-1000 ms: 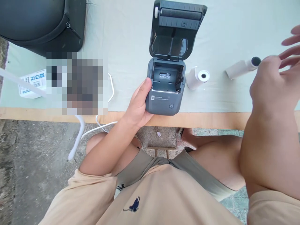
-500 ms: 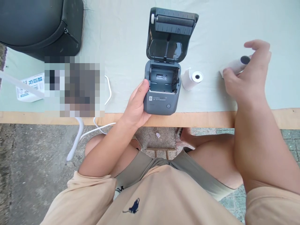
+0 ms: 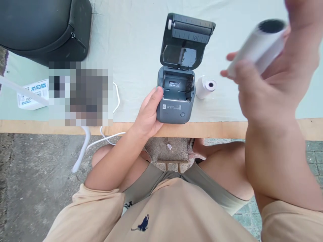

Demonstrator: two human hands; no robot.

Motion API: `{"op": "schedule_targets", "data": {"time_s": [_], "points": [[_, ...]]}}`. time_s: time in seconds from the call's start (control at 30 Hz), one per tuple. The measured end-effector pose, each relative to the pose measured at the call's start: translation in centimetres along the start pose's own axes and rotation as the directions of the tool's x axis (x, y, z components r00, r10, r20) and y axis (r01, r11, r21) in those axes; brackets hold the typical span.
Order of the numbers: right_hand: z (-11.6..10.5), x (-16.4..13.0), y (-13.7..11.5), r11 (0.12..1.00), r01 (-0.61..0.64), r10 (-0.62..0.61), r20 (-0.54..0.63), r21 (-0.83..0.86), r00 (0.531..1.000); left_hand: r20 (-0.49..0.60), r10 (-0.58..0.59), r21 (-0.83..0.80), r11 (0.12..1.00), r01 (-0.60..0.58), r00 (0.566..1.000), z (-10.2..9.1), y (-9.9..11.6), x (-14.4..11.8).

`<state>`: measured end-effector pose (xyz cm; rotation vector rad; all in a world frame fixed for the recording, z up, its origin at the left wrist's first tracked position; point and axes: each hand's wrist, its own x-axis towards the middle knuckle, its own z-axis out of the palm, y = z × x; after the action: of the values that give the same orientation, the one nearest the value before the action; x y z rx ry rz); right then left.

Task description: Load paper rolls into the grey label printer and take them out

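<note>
A small dark grey label printer (image 3: 176, 107) stands at the table's near edge with its lid (image 3: 188, 38) swung open and its paper bay empty. My left hand (image 3: 148, 114) grips the printer's left side. My right hand (image 3: 267, 87) is raised above the table at the right and holds a long white paper roll (image 3: 257, 45) with a dark core, blurred by motion. A shorter white paper roll (image 3: 205, 86) lies on the table just right of the printer.
A black zipped bag (image 3: 42, 27) fills the far left corner. A blurred patch, a printed white card (image 3: 32, 94) and a white cable (image 3: 111, 134) lie left of the printer. The pale green cloth (image 3: 133, 43) ends at the wooden table edge (image 3: 222, 129).
My right hand closed on the long paper roll lying at the right and lifted it off the table toward the camera. The left hand stayed on the printer.
</note>
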<state>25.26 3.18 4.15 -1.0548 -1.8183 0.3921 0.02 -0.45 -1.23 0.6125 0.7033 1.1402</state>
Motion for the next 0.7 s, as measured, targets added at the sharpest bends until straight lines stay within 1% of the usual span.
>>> {"op": "schedule_targets", "data": {"time_s": [0.03,0.1,0.13,0.2,0.3,0.37,0.43,0.5,0.6,0.67,0.7], "points": [[1.1,0.0,-1.5,0.994,0.107,-0.106,0.047,-0.027,0.993,0.001,0.003,0.003,1.000,-0.003,1.000,0.0,0.0,0.0],[3.1,-0.1,-3.7,0.987,0.151,-0.143,0.120,-0.053,0.982,-0.003,0.007,0.005,1.000,-0.007,1.000,0.0,-0.1,0.0],[4.0,-0.1,-4.3,0.977,0.178,-0.162,0.140,-0.114,0.977,-0.014,0.011,0.003,1.000,-0.011,1.000,0.0,-0.1,0.0],[5.1,-0.2,-4.8,0.956,0.145,-0.109,0.150,-0.256,0.983,-0.033,0.017,-0.004,1.000,-0.018,0.999,0.1,-0.1,-0.2],[5.9,-0.1,-4.4,0.903,0.078,0.001,0.184,-0.422,0.983,-0.036,0.027,0.001,1.000,-0.027,0.999,0.3,0.0,-0.4],[6.0,0.0,-3.9,0.880,0.093,0.032,0.254,-0.467,0.967,-0.033,0.033,-0.005,0.999,-0.033,0.999,0.5,0.1,-0.5],[6.0,0.0,-3.5,0.868,0.146,0.009,0.309,-0.474,0.951,-0.039,0.028,-0.023,0.999,-0.029,0.999,0.7,0.3,-0.6],[6.1,0.0,-3.5,0.854,0.209,-0.069,0.295,-0.476,0.953,-0.044,0.012,-0.043,0.999,-0.014,0.999,0.9,0.4,-0.5],[6.5,-0.5,-4.2,0.811,0.261,-0.202,0.168,-0.524,0.965,-0.046,-0.012,-0.067,0.998,0.008,0.999,0.9,0.6,-0.4],[6.9,-1.0,-5.0,0.801,0.271,-0.240,0.128,-0.533,0.962,-0.026,-0.009,-0.076,0.997,0.007,1.000,0.7,0.7,-0.4],[7.1,-1.3,-5.4,0.810,0.286,-0.247,0.144,-0.513,0.958,-0.019,-0.003,-0.074,0.997,0.001,1.000,0.7,0.8,-0.5]]}}
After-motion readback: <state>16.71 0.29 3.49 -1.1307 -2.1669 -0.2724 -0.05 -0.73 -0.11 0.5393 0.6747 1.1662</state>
